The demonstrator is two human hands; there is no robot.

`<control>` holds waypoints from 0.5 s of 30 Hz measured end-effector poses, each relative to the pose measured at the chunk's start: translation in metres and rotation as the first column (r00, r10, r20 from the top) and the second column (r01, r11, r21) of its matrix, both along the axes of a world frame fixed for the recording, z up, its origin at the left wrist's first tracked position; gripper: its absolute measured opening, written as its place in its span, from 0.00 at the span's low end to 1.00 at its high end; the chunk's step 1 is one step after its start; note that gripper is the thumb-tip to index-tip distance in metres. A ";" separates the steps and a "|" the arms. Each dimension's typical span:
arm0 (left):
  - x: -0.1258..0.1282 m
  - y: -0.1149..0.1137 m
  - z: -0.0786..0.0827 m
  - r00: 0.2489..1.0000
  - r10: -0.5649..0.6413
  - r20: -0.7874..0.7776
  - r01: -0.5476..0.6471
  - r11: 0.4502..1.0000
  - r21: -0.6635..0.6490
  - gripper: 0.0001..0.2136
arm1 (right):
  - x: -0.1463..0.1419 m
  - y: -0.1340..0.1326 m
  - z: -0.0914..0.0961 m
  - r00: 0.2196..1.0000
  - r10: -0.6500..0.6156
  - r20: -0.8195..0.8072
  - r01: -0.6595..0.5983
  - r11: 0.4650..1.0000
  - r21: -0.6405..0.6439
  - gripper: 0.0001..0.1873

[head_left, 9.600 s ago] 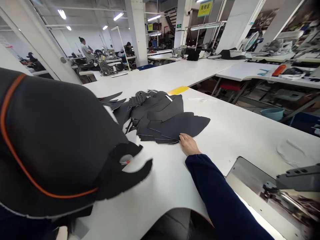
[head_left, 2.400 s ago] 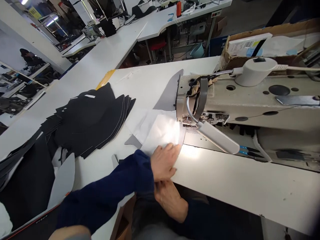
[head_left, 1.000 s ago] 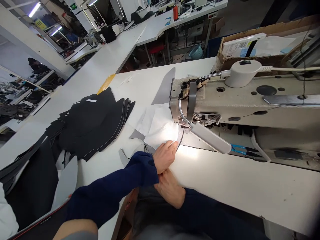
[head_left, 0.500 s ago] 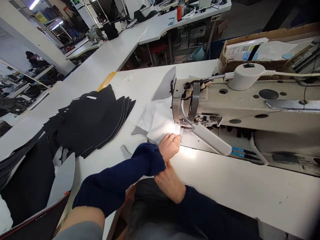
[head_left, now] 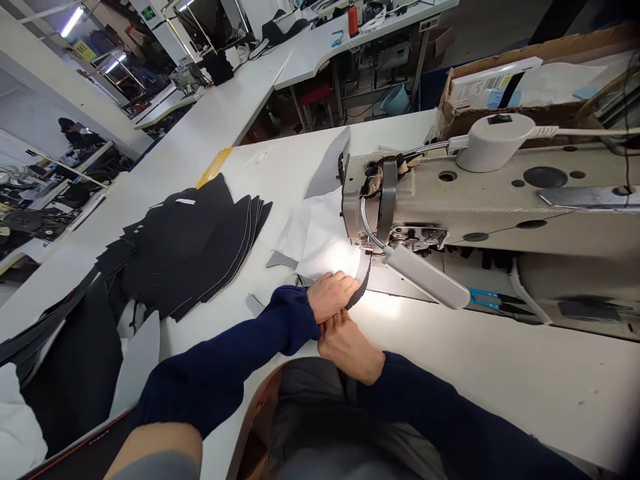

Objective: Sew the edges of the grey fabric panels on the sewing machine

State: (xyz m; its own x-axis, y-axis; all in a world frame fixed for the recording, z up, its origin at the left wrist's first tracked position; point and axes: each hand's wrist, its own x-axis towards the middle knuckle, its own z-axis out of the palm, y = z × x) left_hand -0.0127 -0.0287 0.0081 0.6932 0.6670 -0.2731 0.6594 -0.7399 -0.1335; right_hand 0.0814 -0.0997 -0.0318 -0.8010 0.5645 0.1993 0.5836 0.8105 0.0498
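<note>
A fabric piece (head_left: 365,283), dark on its outer edge with a pale grey band, curves from under the sewing machine's needle area (head_left: 367,248) towards my hands. My left hand (head_left: 333,295) lies over it with bent fingers pressed together, gripping it just in front of the presser foot. Close below, my right hand (head_left: 350,347) is closed with curled fingers at the near end of the same piece; its fingertips are partly hidden under the left hand. White cloth (head_left: 325,233) spreads over the table left of the machine head.
Black cut panels (head_left: 185,247) lie stacked on the left. A grey panel (head_left: 327,163) rests behind the machine head. A lamp (head_left: 427,277) juts out over the machine bed, with blue-handled snips (head_left: 485,298) beside it. Behind the machine stands a cardboard box (head_left: 450,117).
Both hands have shifted: the left slightly left and down, the right a little right. More of the dark curved fabric edge now shows beside the left hand. The view has moved slightly.
</note>
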 end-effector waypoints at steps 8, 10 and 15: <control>0.012 0.008 0.000 0.999 0.001 -0.038 0.000 1.000 0.009 0.15 | -0.001 -0.006 -0.009 0.999 -0.027 -0.044 0.032 0.993 0.113 0.08; 0.013 0.010 0.001 0.999 -0.004 -0.045 0.005 1.000 0.004 0.14 | -0.002 -0.004 -0.011 0.999 -0.030 -0.046 0.035 0.992 0.119 0.08; 0.021 0.024 0.003 0.999 0.006 -0.045 -0.006 1.000 -0.021 0.12 | 0.002 0.010 -0.011 0.995 -0.051 -0.084 0.062 0.989 0.132 0.09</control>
